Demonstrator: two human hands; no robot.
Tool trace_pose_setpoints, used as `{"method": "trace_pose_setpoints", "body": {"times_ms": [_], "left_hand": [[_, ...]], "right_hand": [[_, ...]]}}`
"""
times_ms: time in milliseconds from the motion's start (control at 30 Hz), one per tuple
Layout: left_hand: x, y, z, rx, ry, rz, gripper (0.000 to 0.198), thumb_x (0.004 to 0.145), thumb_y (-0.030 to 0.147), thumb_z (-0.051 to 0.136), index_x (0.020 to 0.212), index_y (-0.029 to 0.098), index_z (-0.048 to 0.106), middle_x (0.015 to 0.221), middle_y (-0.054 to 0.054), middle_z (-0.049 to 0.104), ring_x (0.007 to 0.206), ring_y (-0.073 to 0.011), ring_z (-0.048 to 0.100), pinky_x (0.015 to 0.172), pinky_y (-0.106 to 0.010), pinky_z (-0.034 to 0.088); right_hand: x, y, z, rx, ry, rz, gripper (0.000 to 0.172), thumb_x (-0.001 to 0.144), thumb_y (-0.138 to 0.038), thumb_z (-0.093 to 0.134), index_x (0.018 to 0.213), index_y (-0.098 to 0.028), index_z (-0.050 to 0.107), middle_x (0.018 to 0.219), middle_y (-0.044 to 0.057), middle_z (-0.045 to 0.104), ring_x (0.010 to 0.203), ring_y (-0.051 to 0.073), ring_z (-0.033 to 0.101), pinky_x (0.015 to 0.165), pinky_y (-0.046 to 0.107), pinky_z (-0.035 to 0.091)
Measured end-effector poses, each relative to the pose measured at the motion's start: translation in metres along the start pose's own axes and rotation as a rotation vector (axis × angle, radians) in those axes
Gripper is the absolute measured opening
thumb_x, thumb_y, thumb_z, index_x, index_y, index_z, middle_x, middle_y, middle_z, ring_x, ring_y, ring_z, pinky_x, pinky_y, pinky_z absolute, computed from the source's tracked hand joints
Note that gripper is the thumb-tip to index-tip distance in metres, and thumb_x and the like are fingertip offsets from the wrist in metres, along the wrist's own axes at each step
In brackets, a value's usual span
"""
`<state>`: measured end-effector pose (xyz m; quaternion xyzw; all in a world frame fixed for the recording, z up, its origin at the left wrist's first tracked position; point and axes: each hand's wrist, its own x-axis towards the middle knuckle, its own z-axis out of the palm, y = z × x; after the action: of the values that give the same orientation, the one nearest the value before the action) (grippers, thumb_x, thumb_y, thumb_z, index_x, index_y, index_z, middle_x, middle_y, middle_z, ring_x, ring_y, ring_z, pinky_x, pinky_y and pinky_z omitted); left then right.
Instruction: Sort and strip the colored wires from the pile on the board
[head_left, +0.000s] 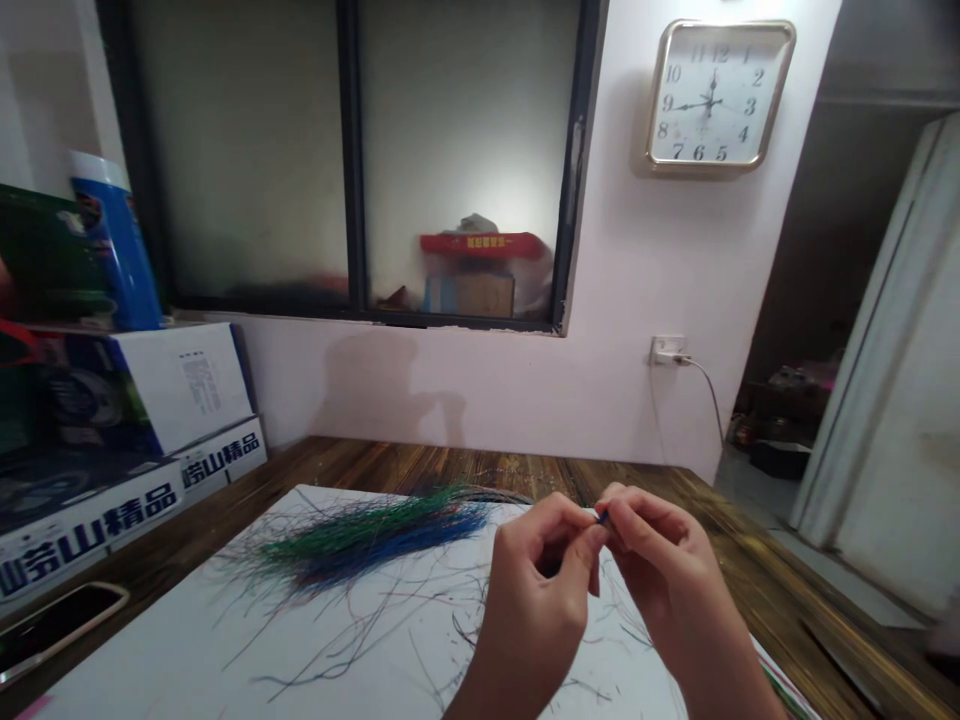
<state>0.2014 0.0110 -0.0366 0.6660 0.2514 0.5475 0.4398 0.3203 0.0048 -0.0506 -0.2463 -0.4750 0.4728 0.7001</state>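
My left hand [544, 575] and my right hand [667, 560] meet over the right part of a white sheet [187, 625]. Both are closed in a pinch, fingertips touching, on a tiny dark-blue bit [602, 518] that looks like a piece of wire. Most of it is hidden by the fingers. To the left of my hands lies a loose bundle of thin wires, green strands [337, 532] at the back and blue strands [405, 545] in front. Single dark and reddish wires are scattered over the sheet around and below my hands.
A wooden table [450, 460] carries the sheet. At the left are a phone [60, 630], printed boxes [180, 385] and a blue canister [120, 245]. More coloured wires [784, 685] lie at the lower right. Behind are a wall, a window and a socket with a plugged cable [670, 352].
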Motion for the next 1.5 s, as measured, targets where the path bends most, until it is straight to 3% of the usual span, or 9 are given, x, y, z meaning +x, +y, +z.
{"method": "trace_pose_setpoints", "body": {"times_ms": [233,333,400,533,700,1000,1333,1500], "left_hand": [[0.001,-0.003,0.002,-0.014,-0.019,0.022,0.018,0.083,0.018,0.055,0.065,0.016,0.053,0.057,0.002,0.052,0.051,-0.0083,0.043,0.049,-0.02,0.034],[0.005,-0.003,-0.001,-0.076,-0.078,-0.027,0.018,0.082,0.019,0.056,0.065,0.015,0.054,0.058,0.001,0.055,0.051,-0.0084,0.045,0.05,-0.02,0.035],[0.006,-0.003,-0.003,-0.103,-0.079,-0.058,0.019,0.082,0.02,0.057,0.064,0.015,0.054,0.054,0.003,0.051,0.049,-0.0075,0.043,0.049,-0.02,0.034],[0.007,-0.002,-0.006,-0.122,-0.029,-0.063,0.021,0.082,0.021,0.059,0.063,0.015,0.053,0.051,0.005,0.046,0.049,-0.0069,0.041,0.05,-0.02,0.032],[0.005,-0.001,-0.006,-0.161,-0.005,-0.057,0.023,0.082,0.021,0.059,0.062,0.016,0.05,0.05,0.006,0.046,0.048,-0.0064,0.04,0.048,-0.021,0.03],[0.004,-0.001,-0.006,-0.228,-0.015,-0.062,0.022,0.082,0.02,0.058,0.063,0.017,0.048,0.049,0.006,0.045,0.047,-0.0061,0.036,0.047,-0.021,0.027],[0.005,0.0,-0.007,-0.303,-0.036,-0.099,0.024,0.083,0.026,0.058,0.063,0.018,0.045,0.051,0.005,0.045,0.049,-0.0071,0.036,0.048,-0.022,0.028],[0.003,0.0,-0.006,-0.302,-0.003,-0.072,0.025,0.083,0.026,0.058,0.064,0.018,0.044,0.049,0.006,0.042,0.048,-0.0069,0.035,0.049,-0.021,0.029]], "right_hand": [[0.001,0.001,-0.001,0.207,0.11,0.232,0.021,0.06,-0.032,0.082,0.063,-0.018,0.068,0.056,-0.003,0.046,0.052,0.008,0.039,0.049,0.02,0.042],[0.002,0.001,-0.003,0.175,0.074,0.25,0.022,0.062,-0.037,0.08,0.066,-0.018,0.07,0.051,-0.004,0.04,0.049,0.008,0.034,0.046,0.019,0.038],[0.002,0.0,-0.003,0.058,0.05,0.152,0.022,0.07,-0.04,0.075,0.072,-0.018,0.07,0.053,-0.004,0.041,0.051,0.008,0.032,0.046,0.019,0.034],[0.0,-0.001,-0.004,-0.211,0.128,-0.163,0.029,0.087,-0.045,0.055,0.092,-0.022,0.071,0.064,-0.002,0.047,0.06,0.01,0.037,0.054,0.022,0.033],[-0.002,0.002,-0.002,-0.422,0.049,-0.452,0.037,0.097,-0.04,0.037,0.102,-0.025,0.07,0.069,0.0,0.046,0.065,0.012,0.039,0.058,0.027,0.032],[-0.008,-0.002,0.005,-0.65,-0.018,-0.618,0.033,0.098,-0.028,0.035,0.111,-0.027,0.066,0.072,0.0,0.052,0.066,0.012,0.046,0.057,0.027,0.035],[-0.01,-0.001,0.012,-0.512,0.042,-0.429,0.034,0.096,-0.042,0.038,0.112,-0.031,0.066,0.064,-0.001,0.052,0.057,0.013,0.045,0.056,0.028,0.037],[-0.014,-0.003,0.013,-0.567,0.069,-0.373,0.031,0.094,-0.039,0.041,0.114,-0.031,0.065,0.049,-0.005,0.039,0.044,0.009,0.034,0.043,0.024,0.024]]}}
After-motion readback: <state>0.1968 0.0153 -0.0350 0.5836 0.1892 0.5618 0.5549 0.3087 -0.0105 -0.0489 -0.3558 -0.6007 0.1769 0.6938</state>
